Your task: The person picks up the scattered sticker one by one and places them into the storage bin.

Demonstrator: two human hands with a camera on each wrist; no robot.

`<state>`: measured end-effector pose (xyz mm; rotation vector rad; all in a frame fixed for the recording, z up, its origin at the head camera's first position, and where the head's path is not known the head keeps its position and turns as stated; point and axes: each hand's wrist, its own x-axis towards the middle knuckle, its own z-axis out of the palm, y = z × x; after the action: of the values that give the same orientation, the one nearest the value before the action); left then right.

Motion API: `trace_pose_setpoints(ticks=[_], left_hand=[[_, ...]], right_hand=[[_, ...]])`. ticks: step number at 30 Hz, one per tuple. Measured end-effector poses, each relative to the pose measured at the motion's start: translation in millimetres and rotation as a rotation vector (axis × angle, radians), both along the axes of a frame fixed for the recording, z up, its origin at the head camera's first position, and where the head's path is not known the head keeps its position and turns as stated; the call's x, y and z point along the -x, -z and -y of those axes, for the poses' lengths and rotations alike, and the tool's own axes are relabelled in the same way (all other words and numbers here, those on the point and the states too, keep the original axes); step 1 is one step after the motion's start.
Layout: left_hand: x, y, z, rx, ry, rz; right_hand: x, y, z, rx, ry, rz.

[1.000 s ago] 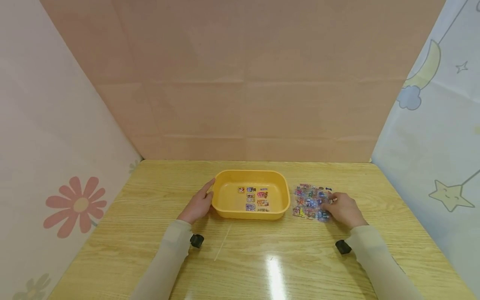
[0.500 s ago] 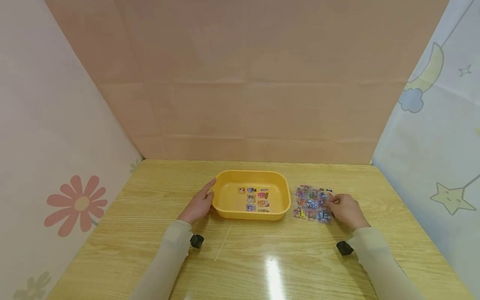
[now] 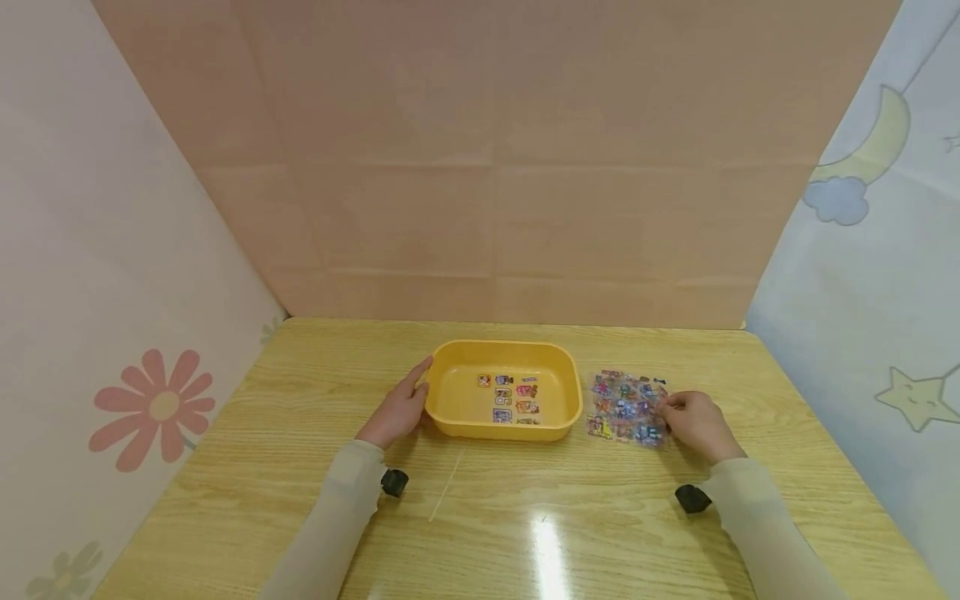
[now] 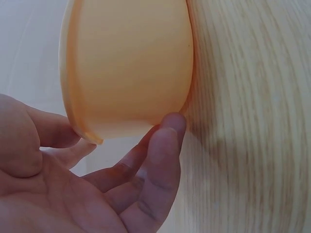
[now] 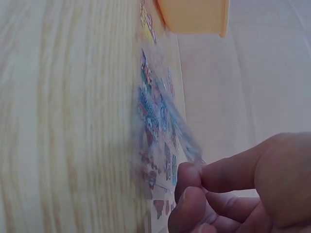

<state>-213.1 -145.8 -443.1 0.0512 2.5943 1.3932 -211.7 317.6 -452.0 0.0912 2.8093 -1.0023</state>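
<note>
Right hand point(image 3: 699, 423): fingers point(image 5: 190, 204) drawn narrow, pinching the edge of a clear sticker sheet point(image 5: 186, 137), tilted up from the pile of sheets point(image 3: 626, 410) beneath it; blur hides where they part. Left hand point(image 3: 397, 412): fingers set on the end of the yellow tray point(image 3: 487, 430), some at the rim, some low by its base, holding it. Tray floor carries flat printed stickers point(image 3: 527, 407), apparently on clear backing. Pile lies just beside the tray's right end, apart from it, on the wooden worktop point(image 3: 487, 517). Peach backdrop point(image 3: 480, 217) beyond. Progress, as judged: partway. Some stickers already in the tray; pile outside it left over, pinched sheet seemingly not fully separated. Number of sheets in the pile: cannot tell.
</note>
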Motion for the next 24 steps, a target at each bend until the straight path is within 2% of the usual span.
trace_pose_setpoints(ticks=[8,18,24], left_hand=[[-0.7,-0.6,0.7,-0.047,0.012,0.004],[-0.2,0.1,0.2,-0.026,0.006,0.0],[-1.1,-0.2,1.6,-0.042,0.016,0.0]], right_hand=[[-3.3,-3.0,0.9,0.053,0.014,0.014],[-4.5,-2.0,0.0,0.182,0.025,0.026],[-4.3,-4.6,-1.2,0.209,0.027,0.042]])
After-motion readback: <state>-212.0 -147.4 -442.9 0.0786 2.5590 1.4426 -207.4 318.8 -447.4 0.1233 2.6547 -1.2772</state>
